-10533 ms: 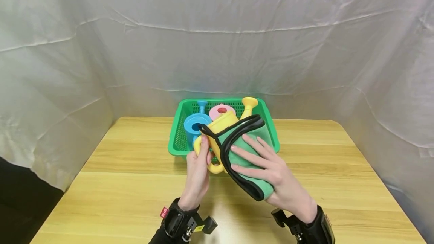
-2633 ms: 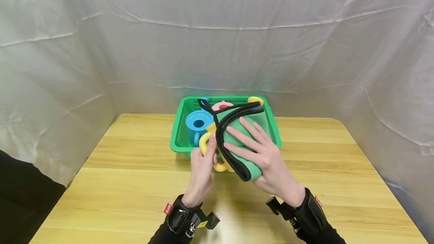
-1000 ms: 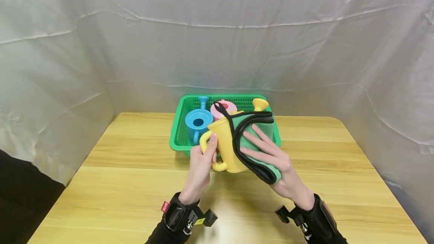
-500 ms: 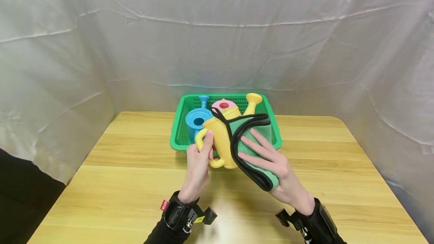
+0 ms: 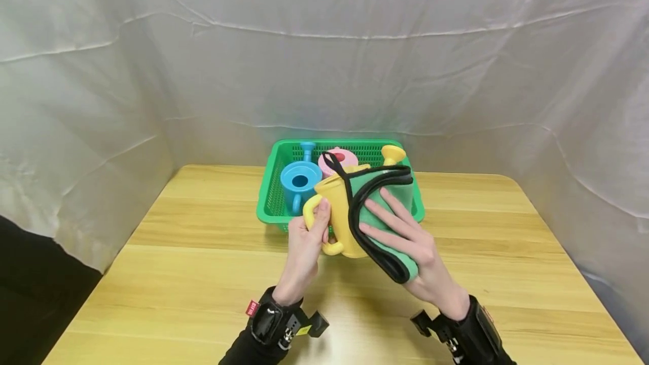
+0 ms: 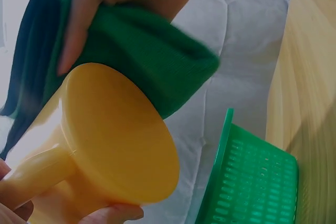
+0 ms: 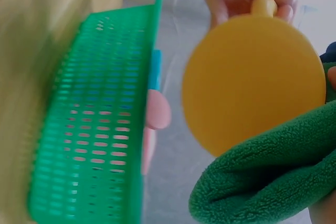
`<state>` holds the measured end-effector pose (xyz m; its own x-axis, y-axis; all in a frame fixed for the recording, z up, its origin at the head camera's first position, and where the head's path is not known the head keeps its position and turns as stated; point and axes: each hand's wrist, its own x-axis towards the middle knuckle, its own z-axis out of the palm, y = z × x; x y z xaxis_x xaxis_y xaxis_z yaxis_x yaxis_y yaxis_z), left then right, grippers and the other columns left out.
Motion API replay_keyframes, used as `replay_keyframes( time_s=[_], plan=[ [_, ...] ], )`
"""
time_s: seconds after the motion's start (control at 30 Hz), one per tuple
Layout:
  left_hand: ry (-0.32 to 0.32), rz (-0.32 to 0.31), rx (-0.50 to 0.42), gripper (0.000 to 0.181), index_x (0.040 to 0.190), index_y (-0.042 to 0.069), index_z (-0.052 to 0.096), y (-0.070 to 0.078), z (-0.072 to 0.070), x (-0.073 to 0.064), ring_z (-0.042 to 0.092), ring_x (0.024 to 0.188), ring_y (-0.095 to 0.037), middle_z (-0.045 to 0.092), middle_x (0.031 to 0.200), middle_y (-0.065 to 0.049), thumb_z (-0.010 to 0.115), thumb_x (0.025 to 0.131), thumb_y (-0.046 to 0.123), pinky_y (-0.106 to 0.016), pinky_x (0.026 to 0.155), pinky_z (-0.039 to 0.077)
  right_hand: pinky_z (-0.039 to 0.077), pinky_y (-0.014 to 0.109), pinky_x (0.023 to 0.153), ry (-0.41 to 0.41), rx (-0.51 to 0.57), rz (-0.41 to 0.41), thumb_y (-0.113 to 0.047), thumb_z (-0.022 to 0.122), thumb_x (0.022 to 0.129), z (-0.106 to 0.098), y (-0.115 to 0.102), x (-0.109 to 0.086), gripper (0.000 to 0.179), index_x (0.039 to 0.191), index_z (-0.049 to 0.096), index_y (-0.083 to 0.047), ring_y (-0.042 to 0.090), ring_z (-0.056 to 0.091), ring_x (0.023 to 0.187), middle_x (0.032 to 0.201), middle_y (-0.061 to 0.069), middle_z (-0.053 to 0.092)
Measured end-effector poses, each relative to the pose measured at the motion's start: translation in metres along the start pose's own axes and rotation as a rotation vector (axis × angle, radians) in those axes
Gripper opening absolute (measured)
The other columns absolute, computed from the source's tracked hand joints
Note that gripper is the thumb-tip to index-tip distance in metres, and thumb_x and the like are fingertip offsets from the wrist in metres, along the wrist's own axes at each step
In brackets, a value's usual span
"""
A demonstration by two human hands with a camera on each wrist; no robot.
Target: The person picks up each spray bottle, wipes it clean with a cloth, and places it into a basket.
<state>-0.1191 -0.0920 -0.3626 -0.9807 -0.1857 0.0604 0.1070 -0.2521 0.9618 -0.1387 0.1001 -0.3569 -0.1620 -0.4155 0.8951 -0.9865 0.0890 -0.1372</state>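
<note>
My left hand grips the handle of a yellow watering can, with the thumb along the top of the handle. The can is tilted, its spout head toward the back right. My right hand holds a folded green cloth with black trim against the can's side, fingers spread over it and the thumb hidden. In the right wrist view the can's round base faces the camera, beside the cloth's thick fold.
A green perforated basket stands behind the can at the table's far edge. Inside it are a blue watering can at left and a pink one behind. Pale fabric hangs around the wooden table.
The yellow can shifts and tilts back and forth in my left hand; over the last half second it moved slightly right. The cloth stays against its side under my right hand.
</note>
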Motion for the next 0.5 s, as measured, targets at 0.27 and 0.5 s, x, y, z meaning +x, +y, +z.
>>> replay_keyframes(
  time_s=[0.27,0.5],
  plan=[
    [0.022,-0.030,-0.037,0.052,0.057,0.011,0.044,-0.001,-0.001,0.000,0.045,0.059,-0.009,0.043,0.054,0.006,0.058,0.103,0.032,-0.019,0.056,0.040,0.027,0.043,0.125,-0.035,-0.009,-0.014,-0.023,0.053,0.104,-0.002,0.004,0.009,0.034,0.127,0.068,-0.002,0.037,0.037,0.149,0.149,0.015,0.054],
    [0.055,-0.001,-0.100,0.050,0.058,0.014,0.045,0.001,-0.005,0.002,0.046,0.060,-0.008,0.043,0.053,0.008,0.056,0.104,0.031,-0.019,0.056,0.040,0.025,0.046,0.126,-0.118,-0.155,-0.105,-0.029,0.047,0.107,-0.002,-0.008,-0.006,0.038,0.124,0.070,-0.004,0.037,0.037,0.149,0.151,0.014,0.053]
  ],
)
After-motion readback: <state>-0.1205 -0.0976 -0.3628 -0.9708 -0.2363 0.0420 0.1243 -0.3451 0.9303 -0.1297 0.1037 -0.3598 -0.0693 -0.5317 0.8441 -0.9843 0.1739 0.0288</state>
